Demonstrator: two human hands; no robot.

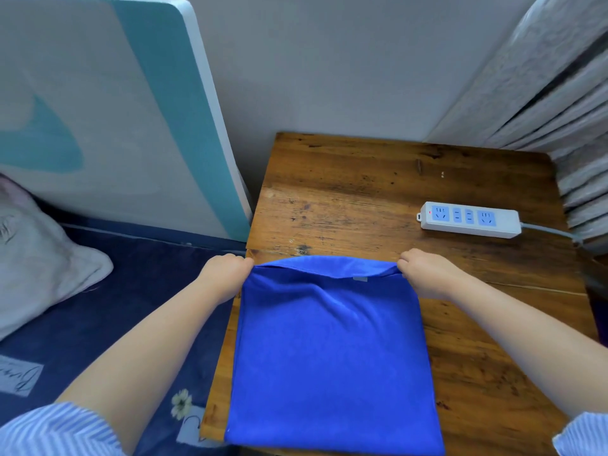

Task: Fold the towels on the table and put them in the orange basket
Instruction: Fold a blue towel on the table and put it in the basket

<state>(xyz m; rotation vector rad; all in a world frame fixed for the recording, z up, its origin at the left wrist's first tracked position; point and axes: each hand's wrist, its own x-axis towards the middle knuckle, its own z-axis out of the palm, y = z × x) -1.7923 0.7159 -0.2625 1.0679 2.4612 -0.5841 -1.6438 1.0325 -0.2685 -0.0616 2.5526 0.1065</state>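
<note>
A bright blue towel (332,350) lies on the near left part of the wooden table (378,192), its near edge hanging at the table's front. My left hand (227,271) grips the towel's far left corner. My right hand (424,271) grips the far right corner. The far edge between them is lifted a little and curls over, showing a small grey label. No orange basket is in view.
A white power strip (470,219) with blue sockets lies at the table's right, its cable running off right. A bed with a dark blue sheet (108,311) and a pale pillow (36,258) is left of the table. A curtain (566,110) hangs at the back right.
</note>
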